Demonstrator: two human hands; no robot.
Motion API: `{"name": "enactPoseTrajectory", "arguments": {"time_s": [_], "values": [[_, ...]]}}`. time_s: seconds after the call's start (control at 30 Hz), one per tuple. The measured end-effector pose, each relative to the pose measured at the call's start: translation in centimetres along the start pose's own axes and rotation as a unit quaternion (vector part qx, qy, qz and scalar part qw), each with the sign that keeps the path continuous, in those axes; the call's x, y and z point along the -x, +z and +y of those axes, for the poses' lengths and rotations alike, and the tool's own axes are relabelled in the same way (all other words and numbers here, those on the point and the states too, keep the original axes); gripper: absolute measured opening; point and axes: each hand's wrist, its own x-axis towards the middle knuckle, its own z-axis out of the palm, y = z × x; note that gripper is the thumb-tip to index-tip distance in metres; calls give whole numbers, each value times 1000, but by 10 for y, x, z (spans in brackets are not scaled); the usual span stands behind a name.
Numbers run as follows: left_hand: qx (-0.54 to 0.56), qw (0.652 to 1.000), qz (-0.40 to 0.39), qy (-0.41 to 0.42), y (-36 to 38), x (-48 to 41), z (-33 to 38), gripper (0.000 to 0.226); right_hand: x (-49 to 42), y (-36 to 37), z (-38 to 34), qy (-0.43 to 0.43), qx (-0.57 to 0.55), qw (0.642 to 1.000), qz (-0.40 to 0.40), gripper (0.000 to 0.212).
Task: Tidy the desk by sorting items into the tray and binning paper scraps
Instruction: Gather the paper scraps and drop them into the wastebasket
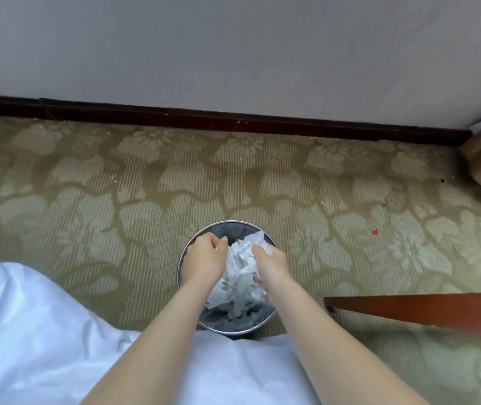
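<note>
Binning crumpled white paper scraps (242, 263) over round silver metal wastebasket (231, 222); left hand (206, 256), right hand (272, 263) pinch them, fingers curled; release next.

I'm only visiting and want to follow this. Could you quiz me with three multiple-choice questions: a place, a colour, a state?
1. Where is the crumpled paper?
A. on the carpet
B. over the bin, between the left hand and right hand
C. on the white cloth

2. What colour is the skirting board?
A. white
B. dark brown
C. blue

3. How is the bin?
A. lidded
B. tipped over
C. upright and open

Answers: B, both hands flank it over the bin's mouth; B, a dark strip under the pale wall; C, its round mouth faces up.
</note>
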Motion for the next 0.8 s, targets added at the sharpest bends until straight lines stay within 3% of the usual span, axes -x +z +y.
{"name": "enactPoseTrajectory", "arguments": {"time_s": [0.13, 0.33, 0.53, 0.8], "values": [[-39, 998, -36, -16, 3, -3, -3, 25, -5, 0, 7, 5, 66, 997, -44, 50], [-72, 995, -70, 15, 0, -2, 2, 27, 6, -15, 1, -20, 107, 991, -77, 32], [-73, 972, -201, 94, -3, 11, 20, 30, 32, -53, -9, -90, 214, 969, -80, 27], [-213, 909, -271, 236, -16, 79, 79, 30, 112, -132, -28, -197, 426, 882, -40, 24]]}}
